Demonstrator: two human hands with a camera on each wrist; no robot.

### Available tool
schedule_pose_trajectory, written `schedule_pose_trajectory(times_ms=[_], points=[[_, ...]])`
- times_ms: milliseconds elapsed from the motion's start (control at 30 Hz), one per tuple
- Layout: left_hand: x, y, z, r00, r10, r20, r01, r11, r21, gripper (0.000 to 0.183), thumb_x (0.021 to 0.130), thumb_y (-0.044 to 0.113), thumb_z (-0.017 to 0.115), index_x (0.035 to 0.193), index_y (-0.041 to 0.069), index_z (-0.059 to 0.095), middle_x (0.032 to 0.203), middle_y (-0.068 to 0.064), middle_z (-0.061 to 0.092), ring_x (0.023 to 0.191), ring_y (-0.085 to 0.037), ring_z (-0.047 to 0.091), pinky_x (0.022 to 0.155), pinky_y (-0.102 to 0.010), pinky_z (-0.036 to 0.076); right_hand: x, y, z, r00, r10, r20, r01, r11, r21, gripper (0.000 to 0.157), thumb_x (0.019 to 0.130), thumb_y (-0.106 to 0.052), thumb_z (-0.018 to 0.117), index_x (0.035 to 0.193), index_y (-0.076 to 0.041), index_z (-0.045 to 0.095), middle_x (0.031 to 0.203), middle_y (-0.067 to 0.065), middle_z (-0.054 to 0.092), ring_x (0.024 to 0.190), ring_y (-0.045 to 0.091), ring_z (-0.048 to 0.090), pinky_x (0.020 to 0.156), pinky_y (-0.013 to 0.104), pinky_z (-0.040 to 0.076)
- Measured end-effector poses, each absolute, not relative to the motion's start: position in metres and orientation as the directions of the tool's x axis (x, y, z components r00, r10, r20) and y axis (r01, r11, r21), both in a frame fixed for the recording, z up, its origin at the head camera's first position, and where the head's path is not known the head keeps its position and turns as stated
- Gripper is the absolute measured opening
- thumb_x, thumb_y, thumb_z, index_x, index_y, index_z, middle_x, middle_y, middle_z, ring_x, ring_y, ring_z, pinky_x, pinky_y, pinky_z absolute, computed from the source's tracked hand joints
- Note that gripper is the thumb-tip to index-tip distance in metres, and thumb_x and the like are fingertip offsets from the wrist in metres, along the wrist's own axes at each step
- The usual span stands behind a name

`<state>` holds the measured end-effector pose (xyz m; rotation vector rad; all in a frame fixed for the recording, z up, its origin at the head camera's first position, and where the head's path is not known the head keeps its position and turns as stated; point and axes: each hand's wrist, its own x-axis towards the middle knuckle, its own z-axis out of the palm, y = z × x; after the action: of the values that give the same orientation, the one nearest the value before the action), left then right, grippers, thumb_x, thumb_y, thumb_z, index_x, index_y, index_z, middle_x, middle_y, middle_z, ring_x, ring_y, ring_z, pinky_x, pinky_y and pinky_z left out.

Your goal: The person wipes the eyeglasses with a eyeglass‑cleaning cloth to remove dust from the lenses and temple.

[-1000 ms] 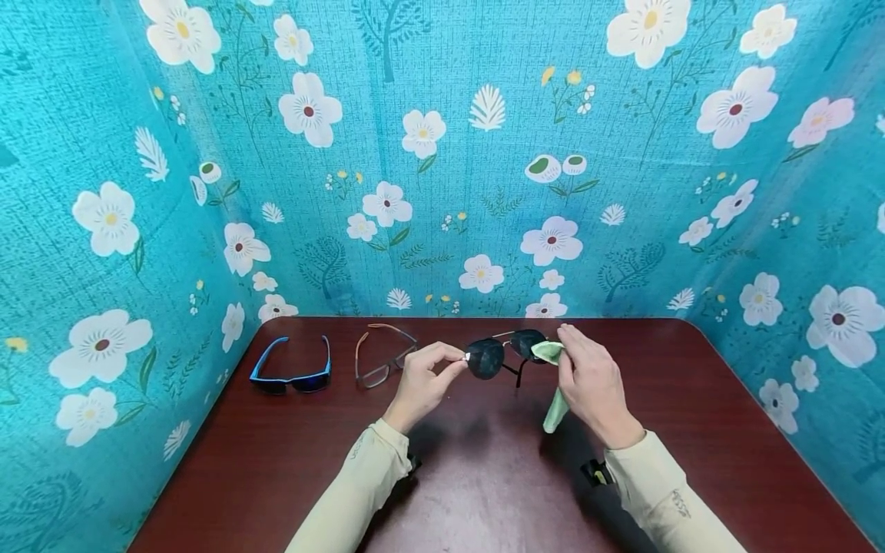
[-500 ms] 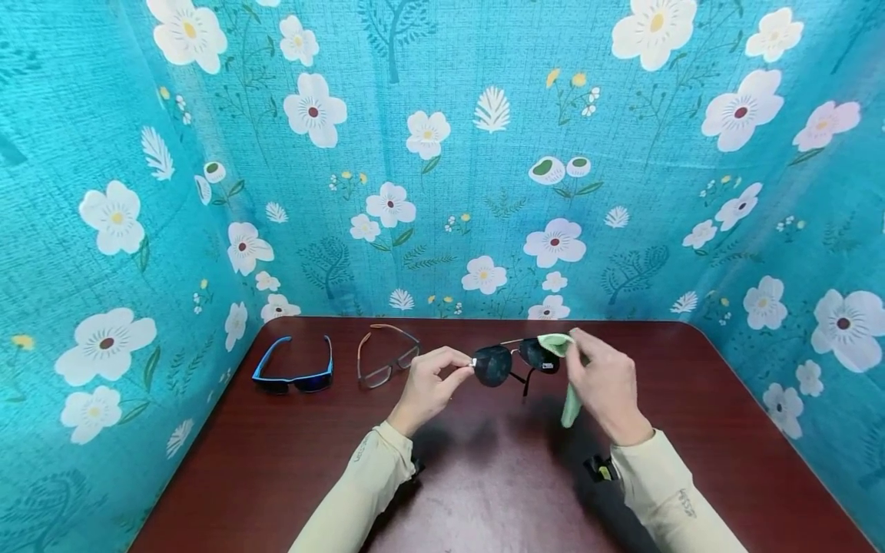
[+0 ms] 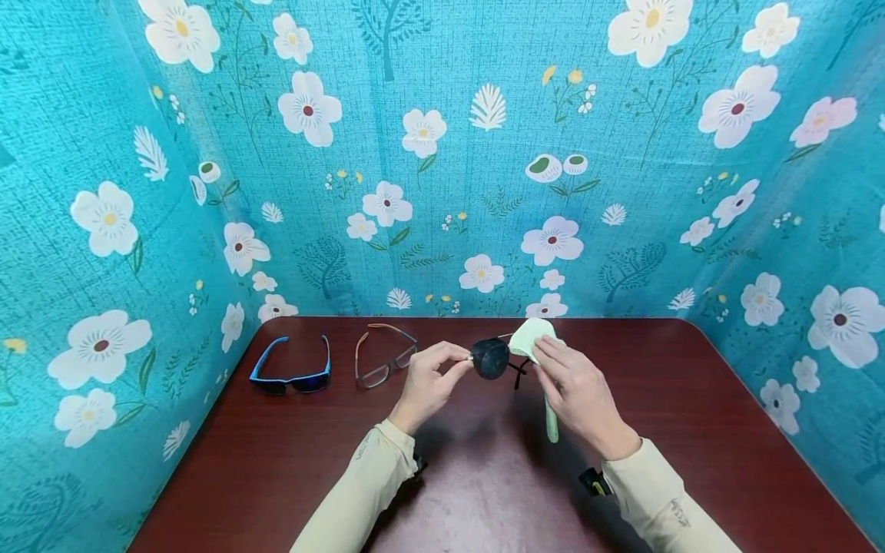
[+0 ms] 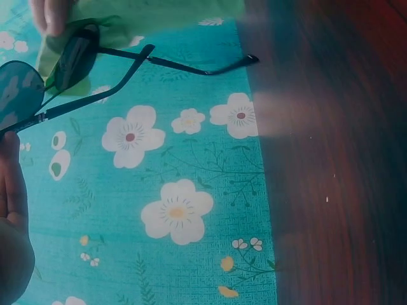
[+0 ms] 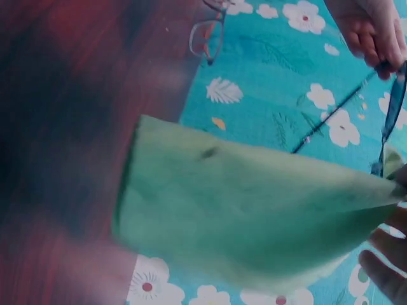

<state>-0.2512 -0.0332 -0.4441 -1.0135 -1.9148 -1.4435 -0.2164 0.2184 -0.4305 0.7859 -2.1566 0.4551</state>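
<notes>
Dark aviator sunglasses [image 3: 490, 359] are held up above the table, their thin black temples hanging unfolded behind the lenses. My left hand [image 3: 430, 378] pinches them at the left hinge between thumb and fingertips. With my right hand [image 3: 579, 388] I grip a pale green cloth [image 3: 532, 336] against the right lens, which it covers in the head view. A loose end of the cloth hangs below that hand. In the left wrist view the cloth [image 4: 152, 18] wraps about the far lens [image 4: 77, 60]. The right wrist view shows the cloth [image 5: 248, 203] draped wide, hiding part of the sunglasses.
Blue-framed sunglasses [image 3: 290, 382] stand at the table's left. Beside them, eyeglasses with orange-brown temples [image 3: 376, 375] lie near my left hand. A floral teal curtain [image 3: 442, 192] encloses the back and sides of the dark red table [image 3: 477, 491].
The cloth in my right hand has moved left and now covers most of the right lens, which showed before. My left hand keeps its pinch at the hinge, shifting only slightly.
</notes>
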Motion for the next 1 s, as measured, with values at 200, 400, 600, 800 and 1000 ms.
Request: schedule_pose_trajectory(times_ms=[200,400,600,800,1000], points=[[-0.249,-0.028,-0.444,-0.561,0.276,0.781,0.827,0.137,0.545,0.005,0.085,0.007,0.070,0.090,0.007,0.071,0.090,-0.002,0.068,0.086,-0.011,0.065,0.075,-0.025,0.052,-0.216,0.209,-0.430,-0.456,-0.435,0.777,-0.730,0.682,-0.047,0.044,0.102,-0.031,0.042,0.115,0.002,0.067,0.119,0.016,0.063,0.113,0.032,0.057,0.094,0.048,0.043],[-0.247,-0.026,-0.443,-0.558,0.261,0.787,0.829,0.135,0.543,0.008,0.082,0.001,0.072,0.089,0.004,0.071,0.089,-0.006,0.068,0.085,-0.014,0.065,0.072,-0.025,0.053,-0.222,0.217,-0.424,-0.489,-0.404,0.773,-0.684,0.727,-0.053,0.033,0.097,-0.021,0.053,0.116,0.002,0.066,0.119,0.017,0.062,0.114,0.035,0.056,0.105,0.042,0.033],[-0.233,-0.028,-0.421,-0.547,0.211,0.810,0.837,0.138,0.530,0.013,0.075,-0.012,0.072,0.085,-0.003,0.069,0.085,-0.015,0.068,0.081,-0.021,0.066,0.069,-0.026,0.053,-0.224,0.231,-0.423,-0.542,-0.342,0.768,-0.618,0.781,-0.088,0.036,0.082,-0.006,0.066,0.117,0.004,0.065,0.118,0.018,0.063,0.114,0.035,0.055,0.106,0.040,0.032],[-0.233,-0.029,-0.417,-0.525,0.178,0.832,0.851,0.133,0.509,0.016,0.073,-0.016,0.071,0.084,-0.005,0.067,0.084,-0.016,0.067,0.080,-0.023,0.065,0.068,-0.026,0.053,-0.220,0.229,-0.423,-0.502,-0.374,0.780,-0.656,0.752,-0.062,0.040,0.100,-0.027,0.046,0.115,0.004,0.066,0.116,0.018,0.064,0.112,0.035,0.057,0.108,0.038,0.030],[-0.247,-0.023,-0.440,-0.541,0.197,0.818,0.841,0.129,0.525,0.011,0.079,-0.004,0.072,0.087,0.003,0.070,0.087,-0.008,0.068,0.083,-0.016,0.065,0.067,-0.024,0.052,-0.217,0.217,-0.422,-0.452,-0.429,0.782,-0.708,0.706,-0.023,0.033,0.097,-0.021,0.051,0.114,0.002,0.066,0.117,0.016,0.064,0.113,0.033,0.057,0.104,0.042,0.035]])
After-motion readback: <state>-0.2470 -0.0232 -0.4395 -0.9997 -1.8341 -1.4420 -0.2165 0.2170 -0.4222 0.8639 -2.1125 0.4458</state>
